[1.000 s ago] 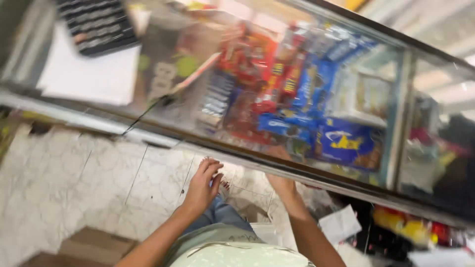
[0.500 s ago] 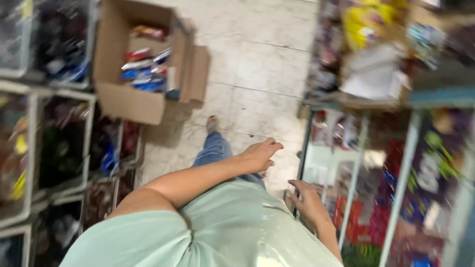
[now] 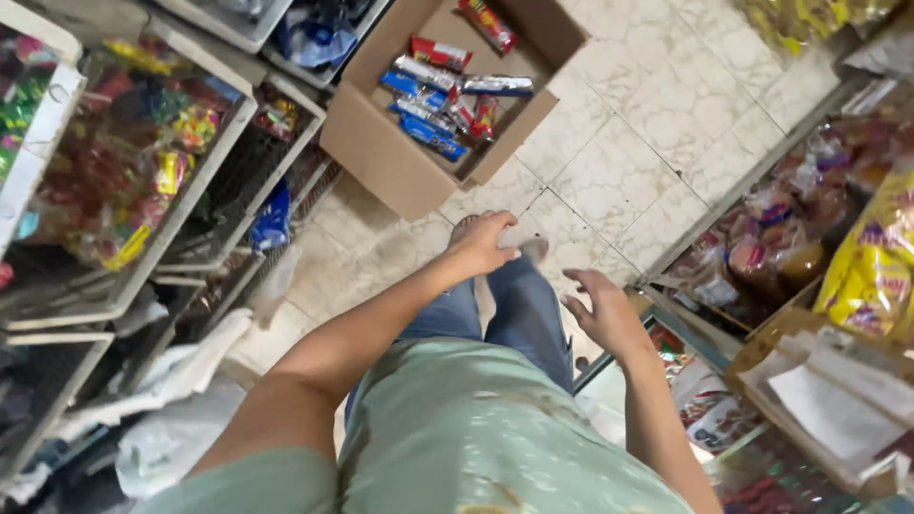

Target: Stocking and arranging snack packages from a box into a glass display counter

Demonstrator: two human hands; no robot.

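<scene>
**Both hands empty above the snack box**

Nearest, a pale green shirt and blue jeans, seen from above. Left hand [image 3: 484, 243] out in front over the tiled floor [image 3: 619, 162], fingers loosely curled, gripping nothing. Right hand [image 3: 607, 314] lower and to the side, palm open, fingers spread, also gripping nothing, close to the glass display case [image 3: 685, 286] stocked with wrapped buns and yellow bags.

Just beyond the left hand, an open cardboard box [image 3: 400, 162] on the floor, flaps up, set against the wire shelving [image 3: 171, 219] crammed with bright sweets. Inside the box, a loose scatter of snack packets [image 3: 443, 95] in red, blue and silver, covering only part of the bottom.

By the look of things: nothing lifted out at this instant, no packet in either hand, every visible packet lying in the box. Judged as between grabs, with the box near the left hand and most of the handling left.
</scene>
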